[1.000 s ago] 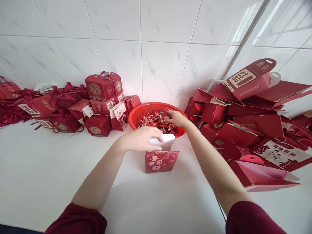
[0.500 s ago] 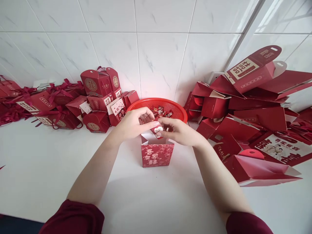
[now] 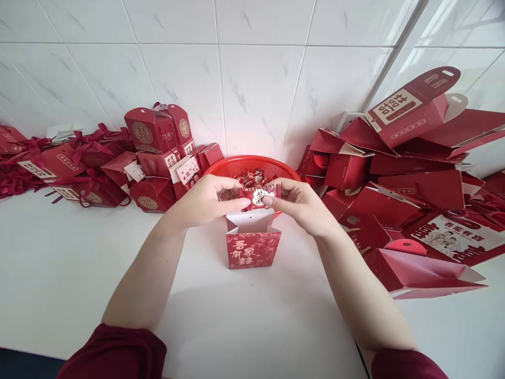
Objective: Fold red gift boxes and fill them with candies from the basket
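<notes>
Between both hands is a red wrapped candy [image 3: 258, 198] with a pale round emblem and white lettering, held up flat to view. My left hand [image 3: 211, 202] pinches its left end between thumb and fingers. My right hand [image 3: 300, 204] pinches its right end, the thumb lying on its front. Just below them a red paper gift box [image 3: 253, 250] with white characters stands upright, its top open and its pale inside showing. Behind the hands a red plastic basket [image 3: 231, 167] holds several wrapped candies [image 3: 252, 178], partly hidden by the hands.
Stacked red gift boxes [image 3: 153, 158] and ribbon-tied boxes [image 3: 89, 152] line the wall at the left. A heap of unfilled-looking red cartons [image 3: 414, 173] rises on the right, one open box [image 3: 426, 273] nearest me. All rest on a white table [image 3: 252, 326] against a tiled wall [image 3: 260, 100].
The candy has been raised slightly and turned so that its emblem and lettering face me. My hands have moved a little apart along it. The gift box stays in place.
</notes>
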Tool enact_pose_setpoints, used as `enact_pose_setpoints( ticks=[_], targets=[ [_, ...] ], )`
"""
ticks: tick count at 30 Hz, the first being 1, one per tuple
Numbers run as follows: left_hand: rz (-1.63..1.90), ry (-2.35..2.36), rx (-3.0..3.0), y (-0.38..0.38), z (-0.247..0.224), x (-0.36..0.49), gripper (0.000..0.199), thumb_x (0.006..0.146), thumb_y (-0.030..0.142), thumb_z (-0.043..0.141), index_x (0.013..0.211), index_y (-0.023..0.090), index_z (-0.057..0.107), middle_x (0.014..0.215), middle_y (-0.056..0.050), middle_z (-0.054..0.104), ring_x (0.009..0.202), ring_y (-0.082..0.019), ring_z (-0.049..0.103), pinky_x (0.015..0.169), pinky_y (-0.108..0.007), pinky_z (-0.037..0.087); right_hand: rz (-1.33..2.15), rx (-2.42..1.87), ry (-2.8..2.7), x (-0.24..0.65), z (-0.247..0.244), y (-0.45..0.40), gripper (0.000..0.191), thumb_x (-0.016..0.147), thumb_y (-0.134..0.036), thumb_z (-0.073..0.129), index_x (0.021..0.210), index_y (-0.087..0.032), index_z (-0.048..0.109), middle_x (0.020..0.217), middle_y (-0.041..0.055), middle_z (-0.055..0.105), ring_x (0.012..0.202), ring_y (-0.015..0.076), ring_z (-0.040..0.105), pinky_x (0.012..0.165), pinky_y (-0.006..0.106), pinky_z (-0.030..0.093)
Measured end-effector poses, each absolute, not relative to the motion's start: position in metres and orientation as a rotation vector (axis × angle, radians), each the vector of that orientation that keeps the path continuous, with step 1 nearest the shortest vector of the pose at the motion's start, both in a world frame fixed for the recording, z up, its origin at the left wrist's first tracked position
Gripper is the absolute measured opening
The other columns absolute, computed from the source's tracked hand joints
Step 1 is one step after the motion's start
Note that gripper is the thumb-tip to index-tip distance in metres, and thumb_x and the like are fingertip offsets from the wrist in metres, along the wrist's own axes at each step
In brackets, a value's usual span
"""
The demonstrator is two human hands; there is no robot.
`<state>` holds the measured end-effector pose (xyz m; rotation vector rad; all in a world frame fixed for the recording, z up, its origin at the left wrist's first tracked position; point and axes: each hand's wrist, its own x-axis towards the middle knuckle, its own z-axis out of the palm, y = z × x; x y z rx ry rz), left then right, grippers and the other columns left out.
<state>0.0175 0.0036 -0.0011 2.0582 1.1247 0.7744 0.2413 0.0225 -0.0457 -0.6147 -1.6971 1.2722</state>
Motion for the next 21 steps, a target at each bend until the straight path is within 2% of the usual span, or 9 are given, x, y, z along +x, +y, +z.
enact_pose_setpoints(
  ticks=[4, 14, 21],
  targets=[
    [0.728, 1.104, 2.006, 0.006, -0.001, 0.016, 0.020, 0.084, 0.035, 0.066, 0.085, 0.016, 0.071, 0.083, -0.004, 0.071, 0.077, -0.018, 0.065, 0.067, -0.027, 0.051, 1.392, -0.596, -1.601, 0.243, -0.047, 0.028, 0.020, 0.088, -0.038, 0.071, 0.084, -0.018, 0.070, 0.081, 0.0021, 0.069, 0.081, 0.0154, 0.063, 0.080, 0.029, 0.049],
    [0.749, 1.207, 2.053, 0.012, -0.005, 0.015, 0.016, 0.084, 0.025, 0.060, 0.072, 0.016, 0.063, 0.071, 0.002, 0.058, 0.067, -0.011, 0.052, 0.062, -0.024, 0.040, 1.311, -0.625, -1.671, 0.244, -0.045, 0.028, 0.022, 0.084, -0.037, 0.074, 0.081, -0.018, 0.064, 0.081, 0.0004, 0.064, 0.079, 0.0143, 0.063, 0.074, 0.028, 0.049],
    [0.662, 1.268, 2.113, 0.013, -0.005, 0.014, 0.016, 0.085, 0.027, 0.058, 0.076, 0.017, 0.067, 0.073, 0.001, 0.062, 0.069, -0.012, 0.053, 0.062, -0.025, 0.039, 1.292, -0.643, -1.703, 0.245, -0.046, 0.028, 0.023, 0.089, -0.032, 0.067, 0.107, -0.020, 0.060, 0.089, 0.0018, 0.067, 0.082, 0.0153, 0.066, 0.078, 0.032, 0.054]
  ],
)
